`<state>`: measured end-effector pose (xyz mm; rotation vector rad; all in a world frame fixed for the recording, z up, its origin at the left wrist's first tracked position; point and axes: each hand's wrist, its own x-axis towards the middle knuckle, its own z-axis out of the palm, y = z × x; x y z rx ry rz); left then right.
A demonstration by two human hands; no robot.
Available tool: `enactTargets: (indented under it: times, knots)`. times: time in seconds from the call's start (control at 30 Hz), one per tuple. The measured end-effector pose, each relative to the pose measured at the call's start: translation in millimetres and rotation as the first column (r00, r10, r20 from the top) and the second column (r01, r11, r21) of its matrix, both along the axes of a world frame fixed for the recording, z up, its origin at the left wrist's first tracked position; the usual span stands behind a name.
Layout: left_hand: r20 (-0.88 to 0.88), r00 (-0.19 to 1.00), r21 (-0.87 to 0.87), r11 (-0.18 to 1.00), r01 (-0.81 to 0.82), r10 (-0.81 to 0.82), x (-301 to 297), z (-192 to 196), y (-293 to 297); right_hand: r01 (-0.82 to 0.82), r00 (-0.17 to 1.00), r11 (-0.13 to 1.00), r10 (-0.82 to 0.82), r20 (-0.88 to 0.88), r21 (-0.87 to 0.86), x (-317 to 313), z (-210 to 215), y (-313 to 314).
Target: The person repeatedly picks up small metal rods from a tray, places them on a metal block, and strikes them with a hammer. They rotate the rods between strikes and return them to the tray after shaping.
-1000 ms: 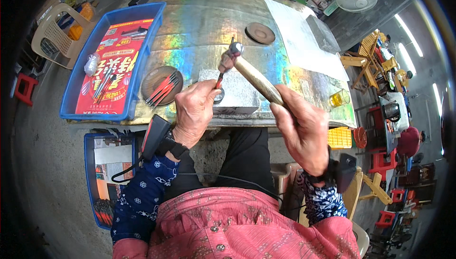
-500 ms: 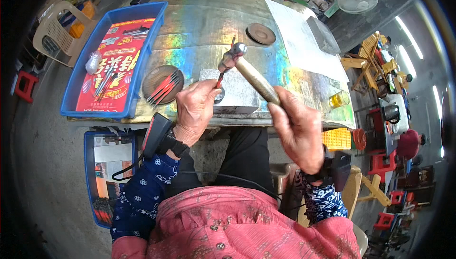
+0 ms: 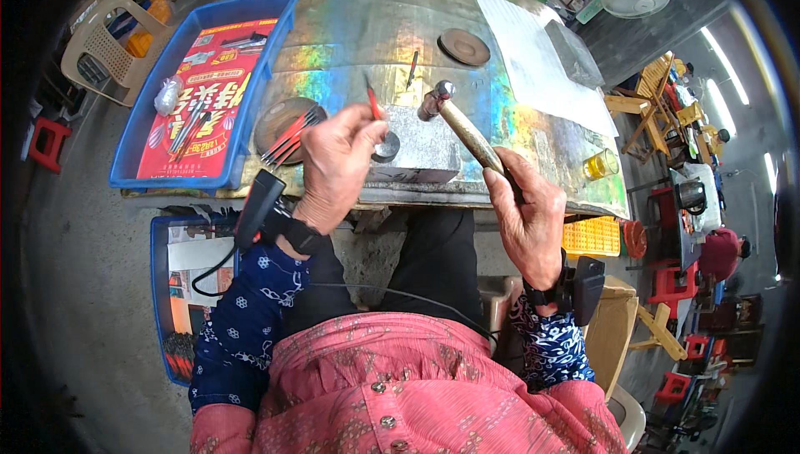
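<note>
My left hand (image 3: 337,167) pinches a slim red-handled pointed tool (image 3: 372,102), its dark tip pointing up and away from me. Closed around the wooden handle of a hammer (image 3: 468,136) is my right hand (image 3: 531,217); the rounded metal head hangs above the far right part of a grey stone block (image 3: 429,154). On the block's left part rests a dark round disc (image 3: 386,148), just right of my left hand. Several similar red tools (image 3: 292,136) lie in a round wooden dish (image 3: 268,121), partly behind that hand.
A blue tray (image 3: 122,158) with a red printed sheet and loose tools stands at left. Farther back lie a dark thin rod (image 3: 412,69) and a brown round dish (image 3: 464,47). White paper (image 3: 533,67) and a glass of yellow liquid (image 3: 601,165) are at right.
My left hand has moved left with the red tool, away from the hammer head. The hammer has shifted a little to the right, and the disc on the block shows more fully.
</note>
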<state>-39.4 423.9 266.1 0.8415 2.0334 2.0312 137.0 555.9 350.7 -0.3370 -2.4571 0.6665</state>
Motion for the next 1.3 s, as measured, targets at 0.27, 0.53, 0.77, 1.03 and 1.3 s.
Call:
enactTargets:
  times: [0.27, 0.53, 0.77, 1.03, 1.3]
  knots:
    - [0.176, 0.981, 0.184, 0.982, 0.052, -0.085, -24, 1, -36, 0.151, 0.988, 0.971, -0.152, -0.007, 0.186, -1, -41, 10]
    - [-0.56, 0.826, -0.396, 0.859, -0.325, 0.054, -45, -12, -90, 0.203, 0.977, 0.93, -0.215, 0.006, 0.305, -11, -81, 13]
    - [-0.738, 0.666, -0.528, 0.709, -0.468, -0.111, -49, -31, -86, 0.225, 0.967, 0.93, -0.251, 0.055, 0.29, -13, -95, 9]
    - [-0.764, 0.604, -0.592, 0.616, -0.52, -0.225, -57, -40, -78, 0.198, 0.963, 0.958, -0.229, 0.139, 0.208, -13, -98, 10]
    - [-0.814, 0.556, -0.503, 0.685, -0.526, -0.17, -57, -22, -81, 0.199, 0.959, 0.955, -0.236, 0.157, 0.22, -12, -93, 9]
